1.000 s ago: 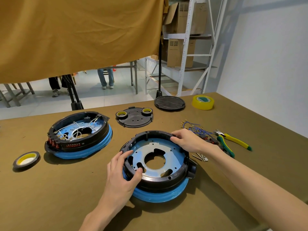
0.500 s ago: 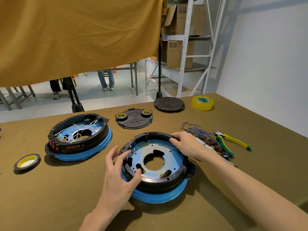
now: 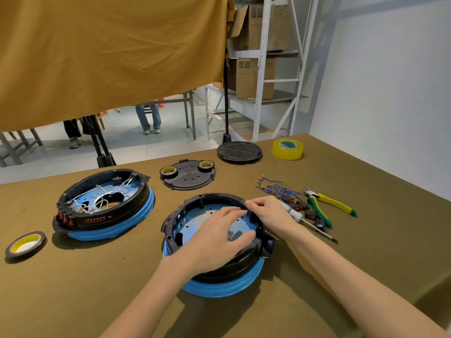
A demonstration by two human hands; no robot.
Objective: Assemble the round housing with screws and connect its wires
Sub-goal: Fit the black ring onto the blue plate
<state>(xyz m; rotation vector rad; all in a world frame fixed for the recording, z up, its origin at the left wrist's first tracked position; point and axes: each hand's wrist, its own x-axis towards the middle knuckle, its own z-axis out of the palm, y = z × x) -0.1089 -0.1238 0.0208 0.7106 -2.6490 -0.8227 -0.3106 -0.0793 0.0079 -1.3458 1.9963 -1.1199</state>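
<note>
Lying near the front edge of the brown surface (image 3: 366, 181), the round housing (image 3: 195, 213) is sitting on its blue base. The left hand (image 3: 219, 237) is resting flat across the blue inner plate, fingers straight and released, gripping nothing. The right hand (image 3: 271, 212) is pinching the housing's black rim at its far right side. Just beside that hand a screwdriver (image 3: 310, 224) is lying, with blue wires (image 3: 275, 189) and yellow-green pliers (image 3: 334, 206) near it. A second, wired housing (image 3: 102, 203) is sitting well apart to the left.
</note>
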